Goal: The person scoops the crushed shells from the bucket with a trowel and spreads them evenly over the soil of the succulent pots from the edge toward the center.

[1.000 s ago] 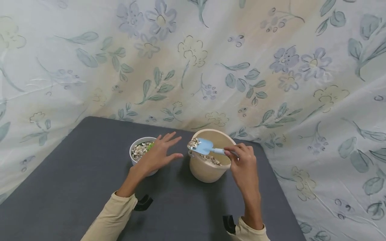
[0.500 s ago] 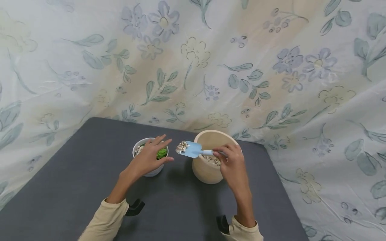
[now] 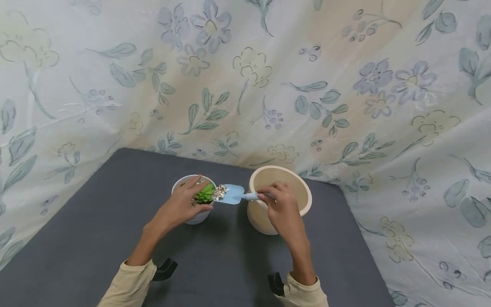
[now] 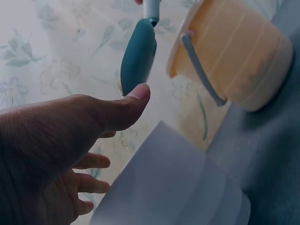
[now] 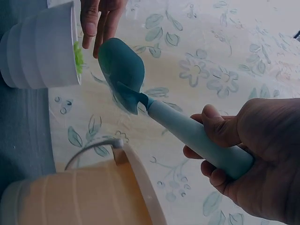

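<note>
My right hand (image 3: 281, 207) grips the handle of a light blue hand trowel (image 3: 232, 194), its blade loaded with small pebbles (image 3: 220, 192). The blade's tip is at the right rim of a white ribbed flowerpot (image 3: 197, 218), which holds a bright green succulent (image 3: 205, 194). Over the pot's left and front side hovers my left hand (image 3: 182, 202), fingers spread and holding nothing. In the left wrist view its thumb is close to the trowel blade (image 4: 138, 56); whether they touch I cannot tell. The hand hides part of the pot's inside.
A cream bucket (image 3: 264, 219) with a grey handle (image 4: 201, 70) stands right of the flowerpot, beneath my right forearm and hand. Both stand on a dark grey tabletop (image 3: 96, 238). A floral cloth (image 3: 245, 85) hangs behind the table.
My right hand has carried the loaded trowel left, from above the bucket to the flowerpot's rim. My left hand has shifted slightly left and down, uncovering the green plant.
</note>
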Demonstrator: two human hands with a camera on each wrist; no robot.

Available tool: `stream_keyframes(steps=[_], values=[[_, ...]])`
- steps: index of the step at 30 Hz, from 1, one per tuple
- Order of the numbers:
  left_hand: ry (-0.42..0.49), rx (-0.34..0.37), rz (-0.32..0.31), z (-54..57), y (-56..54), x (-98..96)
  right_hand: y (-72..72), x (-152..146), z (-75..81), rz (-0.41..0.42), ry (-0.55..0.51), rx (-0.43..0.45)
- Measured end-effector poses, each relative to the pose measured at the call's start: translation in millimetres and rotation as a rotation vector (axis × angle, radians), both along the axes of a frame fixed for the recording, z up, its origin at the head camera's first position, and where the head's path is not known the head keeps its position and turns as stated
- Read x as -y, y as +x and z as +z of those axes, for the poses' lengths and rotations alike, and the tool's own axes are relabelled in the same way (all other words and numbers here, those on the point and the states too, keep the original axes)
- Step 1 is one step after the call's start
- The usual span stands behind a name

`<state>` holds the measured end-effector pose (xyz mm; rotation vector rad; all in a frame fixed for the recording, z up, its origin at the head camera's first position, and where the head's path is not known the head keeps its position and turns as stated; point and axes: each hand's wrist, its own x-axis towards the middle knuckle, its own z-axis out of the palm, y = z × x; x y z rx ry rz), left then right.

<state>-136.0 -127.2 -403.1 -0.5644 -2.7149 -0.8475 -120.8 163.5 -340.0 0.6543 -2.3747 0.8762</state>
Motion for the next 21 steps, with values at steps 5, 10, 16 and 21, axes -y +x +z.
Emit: stream_keyframes(steps=[5,10,16,21], values=[[0.012,-0.01,0.027,-3.5,3.6,9.1,-2.6,11,-2.4,0.039,0.014,0.014],[-0.028,-0.031,0.074,-5.5,7.1,15.3,-3.2,20,-6.3,0.055,0.045,0.023],[-0.013,0.021,0.121,-12.2,11.2,22.0,-0.3,32,-4.5,0.065,0.117,0.011],[0.007,0.109,0.15,-18.8,13.7,23.8,1.1,48,6.2,0.058,0.273,0.019]])
